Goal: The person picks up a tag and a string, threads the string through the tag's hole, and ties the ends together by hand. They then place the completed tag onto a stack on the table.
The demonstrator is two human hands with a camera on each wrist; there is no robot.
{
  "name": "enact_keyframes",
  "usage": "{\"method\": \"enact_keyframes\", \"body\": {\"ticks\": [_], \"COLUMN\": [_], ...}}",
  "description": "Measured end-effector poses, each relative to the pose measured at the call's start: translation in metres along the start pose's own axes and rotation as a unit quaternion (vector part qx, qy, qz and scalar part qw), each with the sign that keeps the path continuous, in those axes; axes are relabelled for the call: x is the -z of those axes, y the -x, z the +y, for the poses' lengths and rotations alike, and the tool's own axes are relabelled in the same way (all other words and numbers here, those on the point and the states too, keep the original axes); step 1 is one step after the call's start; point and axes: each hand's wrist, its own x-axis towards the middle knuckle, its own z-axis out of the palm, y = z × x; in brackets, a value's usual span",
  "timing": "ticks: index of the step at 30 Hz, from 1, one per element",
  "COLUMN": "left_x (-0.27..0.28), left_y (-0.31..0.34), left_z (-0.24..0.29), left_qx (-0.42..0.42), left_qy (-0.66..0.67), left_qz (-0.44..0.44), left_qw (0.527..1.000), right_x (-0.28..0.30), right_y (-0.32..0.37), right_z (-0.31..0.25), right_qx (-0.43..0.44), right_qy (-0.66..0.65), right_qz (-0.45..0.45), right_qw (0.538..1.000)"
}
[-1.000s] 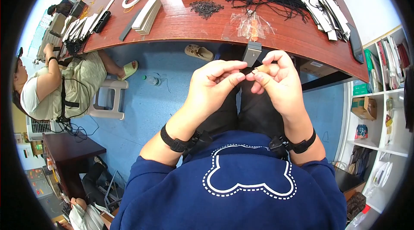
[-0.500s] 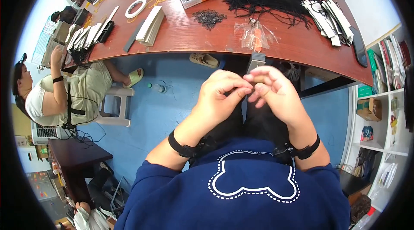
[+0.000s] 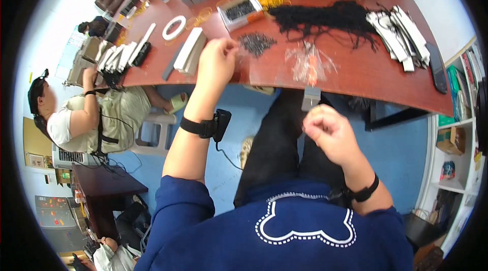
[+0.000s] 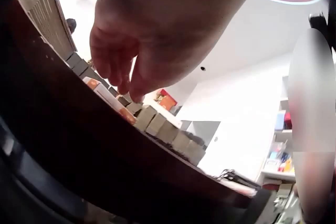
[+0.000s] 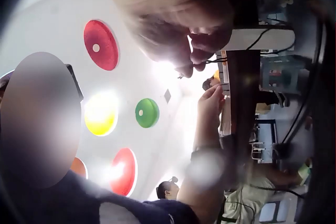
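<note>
My left hand (image 3: 217,62) is over the front part of the table (image 3: 244,72), its fingertips beside a loose pile of small black pieces (image 3: 256,43). In the left wrist view the fingers of that hand (image 4: 142,40) point down, with a gap between thumb and fingers; nothing is visible in them. Above my lap, the right hand (image 3: 333,133) has curled fingers, just below a grey block (image 3: 311,99) at the table edge. A thin dark strand (image 5: 214,61) runs from the pinched fingertips of the right hand (image 5: 184,24) in the right wrist view.
Beyond the pile stand an open box of black pieces (image 3: 240,10) and a bundle of black cords (image 3: 325,19). A white stack (image 3: 190,50) is left of my left hand. Crumpled clear plastic (image 3: 300,65) lies right of centre. Another person (image 3: 76,118) sits at the left.
My hands were together above my lap; the left has moved up and left to the table near the black pile. The right hand has dropped slightly and moved a little right.
</note>
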Motion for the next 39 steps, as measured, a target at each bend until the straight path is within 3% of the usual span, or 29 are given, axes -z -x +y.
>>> {"method": "enact_keyframes", "body": {"ticks": [3, 9, 12, 13, 16, 18, 19, 22, 23, 25, 27, 28, 30, 32, 34, 39], "left_x": [-0.007, -0.02, -0.018, -0.017, -0.013, -0.006, -0.007, -0.009, -0.002, 0.003, -0.001, 0.002, -0.004, -0.007, -0.008, -0.004], "left_y": [-0.015, -0.021, -0.025, -0.027, -0.03, -0.035, -0.033, -0.014, 0.003, 0.044, 0.079, 0.092, 0.105, 0.11, 0.108, 0.105], "left_z": [-0.01, -0.017, -0.015, -0.018, -0.017, -0.016, -0.01, 0.013, 0.041, 0.083, 0.109, 0.121, 0.125, 0.126, 0.124, 0.126], "left_qx": [-0.014, -0.051, 0.002, -0.006, -0.006, -0.08, -0.034, -0.047, -0.115, -0.077, -0.011, 0.105, 0.134, 0.124, 0.057, 0.03], "left_qy": [-0.046, -0.089, -0.09, -0.09, -0.01, -0.048, -0.01, 0.067, 0.099, 0.168, 0.31, 0.382, 0.476, 0.465, 0.401, 0.374], "left_qz": [-0.044, -0.019, -0.008, -0.01, 0.007, 0.011, 0.008, 0.002, -0.012, -0.123, -0.164, -0.207, -0.214, -0.195, -0.171, -0.17], "left_qw": [0.998, 0.995, 0.996, 0.996, 1.0, 0.996, 0.999, 0.997, 0.988, 0.975, 0.936, 0.894, 0.843, 0.855, 0.898, 0.911], "right_x": [0.0, 0.006, 0.01, 0.01, 0.011, 0.011, 0.011, 0.006, 0.006, 0.004, 0.002, 0.001, -0.001, -0.003, -0.002, -0.006], "right_y": [0.003, 0.001, -0.001, -0.003, -0.007, -0.005, -0.005, -0.002, -0.001, 0.003, 0.005, 0.007, 0.01, 0.013, 0.013, 0.015], "right_z": [0.001, 0.0, -0.009, -0.011, -0.011, -0.01, -0.011, -0.013, -0.014, -0.016, -0.013, -0.011, -0.007, -0.005, -0.007, -0.004], "right_qx": [-0.059, -0.061, -0.124, -0.101, -0.094, -0.096, -0.085, -0.092, -0.09, -0.097, -0.105, -0.103, -0.104, -0.128, -0.135, -0.102], "right_qy": [-0.083, -0.156, -0.185, -0.183, -0.199, -0.221, -0.246, -0.247, -0.241, -0.238, -0.236, -0.234, -0.231, -0.208, -0.198, -0.202], "right_qz": [0.002, 0.008, 0.023, 0.029, 0.061, 0.07, 0.064, 0.067, 0.059, 0.058, 0.057, 0.052, 0.045, 0.026, 0.02, 0.044], "right_qw": [0.995, 0.986, 0.975, 0.977, 0.974, 0.968, 0.963, 0.962, 0.965, 0.965, 0.964, 0.965, 0.966, 0.969, 0.971, 0.973]}}
